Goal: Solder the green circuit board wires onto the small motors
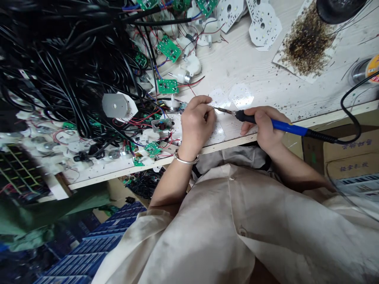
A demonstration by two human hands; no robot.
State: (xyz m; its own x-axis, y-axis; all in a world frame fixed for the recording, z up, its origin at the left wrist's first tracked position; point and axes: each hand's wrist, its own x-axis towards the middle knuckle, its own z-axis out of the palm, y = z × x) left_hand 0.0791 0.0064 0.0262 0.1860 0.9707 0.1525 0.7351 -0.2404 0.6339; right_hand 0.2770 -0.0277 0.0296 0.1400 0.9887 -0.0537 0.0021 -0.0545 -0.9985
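My right hand [268,124] is wrapped round a blue and black soldering iron [288,127], whose metal tip points left towards my other hand. My left hand [197,122], with a bangle at the wrist, has its fingers curled in a pinch close to the tip; what they hold is hidden. White LED boards [241,96] lie flat on the bench just beyond the iron's tip. Left of my left hand sit small green circuit boards [167,86] with thin red wires, and white plastic motor housings [194,64].
A large heap of black cables [71,67] covers the bench's left side. Further white LED boards [264,25] are stacked at the back. On the right are a sheet with brown solder residue [309,45], a black dish [339,8] and a solder spool [364,71].
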